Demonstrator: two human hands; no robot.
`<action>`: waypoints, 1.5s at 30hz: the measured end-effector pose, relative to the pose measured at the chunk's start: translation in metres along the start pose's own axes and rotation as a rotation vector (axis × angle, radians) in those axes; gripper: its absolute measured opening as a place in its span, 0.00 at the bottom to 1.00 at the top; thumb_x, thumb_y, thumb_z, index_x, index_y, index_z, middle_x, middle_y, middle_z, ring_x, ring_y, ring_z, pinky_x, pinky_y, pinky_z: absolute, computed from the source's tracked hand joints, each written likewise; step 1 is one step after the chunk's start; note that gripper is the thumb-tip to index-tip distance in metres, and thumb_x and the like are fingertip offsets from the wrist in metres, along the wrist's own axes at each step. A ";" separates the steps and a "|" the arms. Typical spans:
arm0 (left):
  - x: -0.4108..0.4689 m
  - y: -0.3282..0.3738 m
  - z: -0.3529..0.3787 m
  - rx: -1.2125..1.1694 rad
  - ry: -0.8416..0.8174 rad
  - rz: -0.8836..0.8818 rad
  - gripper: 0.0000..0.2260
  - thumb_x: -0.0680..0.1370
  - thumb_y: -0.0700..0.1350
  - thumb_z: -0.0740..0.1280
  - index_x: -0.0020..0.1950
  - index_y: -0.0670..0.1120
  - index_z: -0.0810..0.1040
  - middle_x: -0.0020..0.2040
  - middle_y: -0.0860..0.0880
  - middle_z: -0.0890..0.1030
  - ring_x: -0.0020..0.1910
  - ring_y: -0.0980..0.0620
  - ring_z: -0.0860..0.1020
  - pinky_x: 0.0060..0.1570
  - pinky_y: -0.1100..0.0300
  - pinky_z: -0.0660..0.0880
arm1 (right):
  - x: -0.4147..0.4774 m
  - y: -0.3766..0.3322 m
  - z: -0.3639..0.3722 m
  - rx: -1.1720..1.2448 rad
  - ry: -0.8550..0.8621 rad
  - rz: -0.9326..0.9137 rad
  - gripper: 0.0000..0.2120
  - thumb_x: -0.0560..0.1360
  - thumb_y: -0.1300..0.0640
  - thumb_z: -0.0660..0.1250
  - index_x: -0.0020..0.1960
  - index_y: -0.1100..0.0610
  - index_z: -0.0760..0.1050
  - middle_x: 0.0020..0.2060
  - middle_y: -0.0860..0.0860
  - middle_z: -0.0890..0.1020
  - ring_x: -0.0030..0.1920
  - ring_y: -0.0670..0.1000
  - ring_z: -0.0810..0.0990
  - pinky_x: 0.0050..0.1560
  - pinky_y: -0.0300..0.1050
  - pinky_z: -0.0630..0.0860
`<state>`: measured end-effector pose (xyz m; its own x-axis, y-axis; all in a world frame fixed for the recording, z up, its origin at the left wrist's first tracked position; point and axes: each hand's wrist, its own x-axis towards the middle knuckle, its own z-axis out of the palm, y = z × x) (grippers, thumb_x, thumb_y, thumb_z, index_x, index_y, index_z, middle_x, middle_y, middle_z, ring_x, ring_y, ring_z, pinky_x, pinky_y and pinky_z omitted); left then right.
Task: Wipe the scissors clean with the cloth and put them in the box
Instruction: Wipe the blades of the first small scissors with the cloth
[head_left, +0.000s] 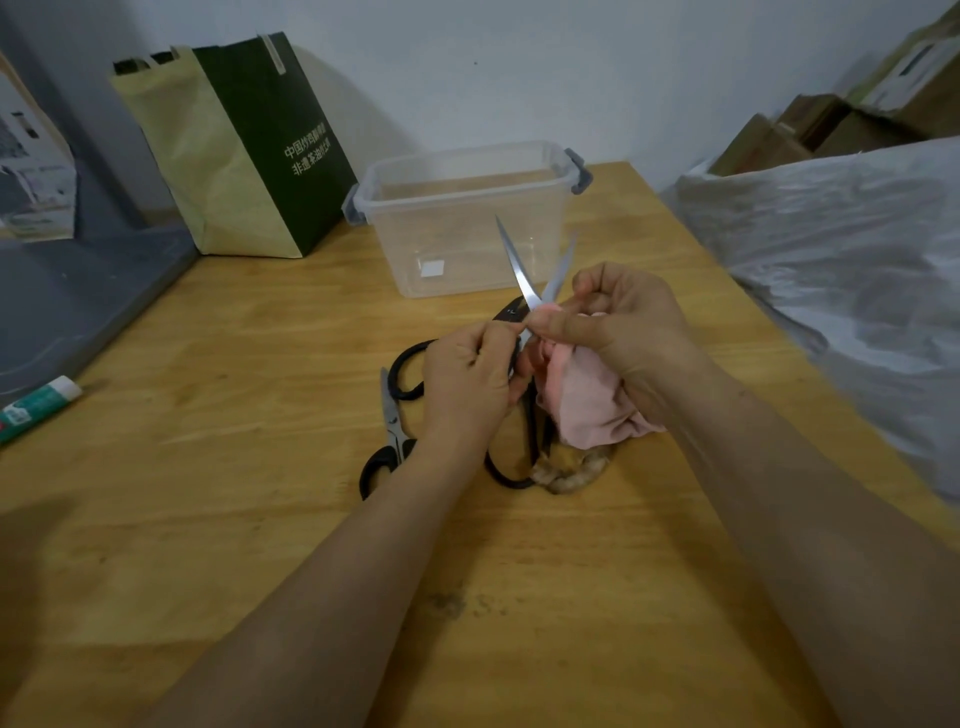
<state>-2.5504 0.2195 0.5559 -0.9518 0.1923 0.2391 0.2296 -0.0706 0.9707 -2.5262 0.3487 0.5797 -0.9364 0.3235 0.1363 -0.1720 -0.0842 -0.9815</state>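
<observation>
Two pairs of scissors are in front of the clear plastic box (457, 244), on its side nearer the person. The large scissors (517, 270), black-handled, are raised off the table (234, 389) with blades parted in a V and tips pointing toward the box front wall. The left hand (467, 379) grips them, fingers curled round the handle area just below the pivot. The right hand (628, 322) pinches the pink cloth (587, 400) against a blade near the pivot; the rest of the cloth hangs beneath the palm. The small scissors (392, 415) lie flat on the table, further from the box than the left hand. A paper bag (244, 150) stands left of the box.
</observation>
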 end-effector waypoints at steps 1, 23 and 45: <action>-0.001 0.000 0.001 0.014 -0.014 0.009 0.17 0.78 0.36 0.60 0.28 0.41 0.72 0.22 0.52 0.72 0.20 0.59 0.67 0.20 0.69 0.63 | 0.000 0.000 0.001 -0.022 0.037 -0.013 0.16 0.63 0.66 0.78 0.36 0.56 0.70 0.24 0.47 0.77 0.27 0.45 0.80 0.28 0.34 0.74; 0.005 0.013 -0.013 -0.154 0.105 -0.109 0.11 0.77 0.40 0.62 0.37 0.42 0.79 0.27 0.47 0.76 0.23 0.55 0.69 0.21 0.65 0.63 | -0.003 -0.005 -0.025 -0.122 -0.106 0.017 0.08 0.67 0.68 0.73 0.43 0.58 0.81 0.35 0.52 0.85 0.35 0.45 0.83 0.36 0.35 0.77; 0.011 0.060 -0.111 0.540 0.261 -0.347 0.17 0.76 0.29 0.62 0.65 0.34 0.72 0.55 0.32 0.76 0.45 0.38 0.79 0.52 0.45 0.79 | -0.010 -0.008 -0.011 0.243 0.022 0.152 0.05 0.67 0.59 0.74 0.43 0.58 0.81 0.34 0.53 0.85 0.35 0.49 0.83 0.34 0.43 0.80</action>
<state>-2.5693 0.1083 0.6144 -0.9908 -0.1305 -0.0347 -0.0918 0.4622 0.8820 -2.5126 0.3565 0.5843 -0.9507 0.3097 -0.0153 -0.1010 -0.3558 -0.9291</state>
